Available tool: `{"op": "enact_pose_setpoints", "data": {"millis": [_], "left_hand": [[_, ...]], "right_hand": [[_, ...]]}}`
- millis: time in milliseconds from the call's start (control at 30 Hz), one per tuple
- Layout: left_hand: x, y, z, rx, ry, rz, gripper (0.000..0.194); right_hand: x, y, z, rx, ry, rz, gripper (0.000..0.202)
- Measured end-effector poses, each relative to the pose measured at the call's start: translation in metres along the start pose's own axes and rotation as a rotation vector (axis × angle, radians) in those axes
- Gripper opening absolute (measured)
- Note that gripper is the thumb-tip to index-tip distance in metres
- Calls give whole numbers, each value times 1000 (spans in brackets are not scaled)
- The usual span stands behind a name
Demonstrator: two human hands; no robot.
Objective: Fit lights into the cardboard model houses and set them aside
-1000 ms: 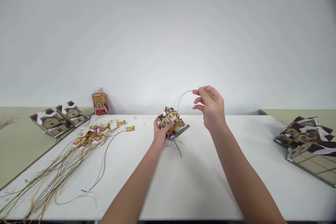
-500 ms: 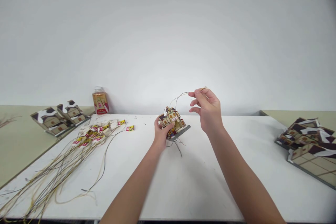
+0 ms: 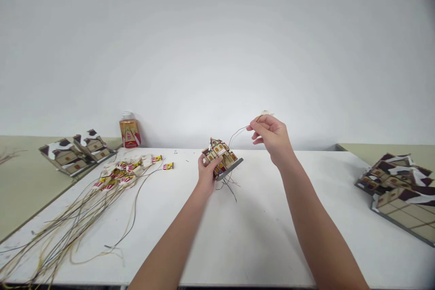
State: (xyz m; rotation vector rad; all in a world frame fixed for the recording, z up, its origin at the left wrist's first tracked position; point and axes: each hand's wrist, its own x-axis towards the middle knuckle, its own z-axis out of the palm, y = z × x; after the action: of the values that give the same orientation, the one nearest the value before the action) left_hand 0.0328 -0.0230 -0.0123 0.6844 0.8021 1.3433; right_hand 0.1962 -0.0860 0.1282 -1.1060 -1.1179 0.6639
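Note:
My left hand [image 3: 206, 176] grips a small model house [image 3: 219, 154] by its left side, tilted above the white table. The house has cream walls, orange windows and a grey base. Several dark wire ends [image 3: 231, 189] hang out beneath that base. Up and to the right, my right hand [image 3: 272, 138] pinches thin wires [image 3: 238, 131] between thumb and forefinger. The wires run in a curve from the house to those fingers. A whitish piece [image 3: 265, 113] shows just above the right hand, partly hidden behind it.
A pile of small red, white and yellow pieces [image 3: 124, 173] with long wires [image 3: 78, 217] covers the table's left side. More model houses stand at the far left [image 3: 76, 154] and right [image 3: 401, 186]. A bottle [image 3: 129, 131] stands by the wall.
My right hand has moved slightly right, and the wires between it and the house look straighter. The house has shifted a little left in my left hand.

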Motion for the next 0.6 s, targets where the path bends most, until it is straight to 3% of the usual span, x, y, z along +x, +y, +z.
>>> {"op": "enact_pose_setpoints", "data": {"millis": [300, 467, 600], "left_hand": [[2, 1, 2, -58, 59, 34, 71], [2, 1, 2, -65, 69, 34, 70], [3, 2, 2, -60, 87, 27, 68]], "right_hand": [[-3, 18, 11, -405, -197, -118, 15], [-11, 11, 17, -401, -347, -65, 16], [-16, -1, 11, -394, -352, -62, 16]]}}
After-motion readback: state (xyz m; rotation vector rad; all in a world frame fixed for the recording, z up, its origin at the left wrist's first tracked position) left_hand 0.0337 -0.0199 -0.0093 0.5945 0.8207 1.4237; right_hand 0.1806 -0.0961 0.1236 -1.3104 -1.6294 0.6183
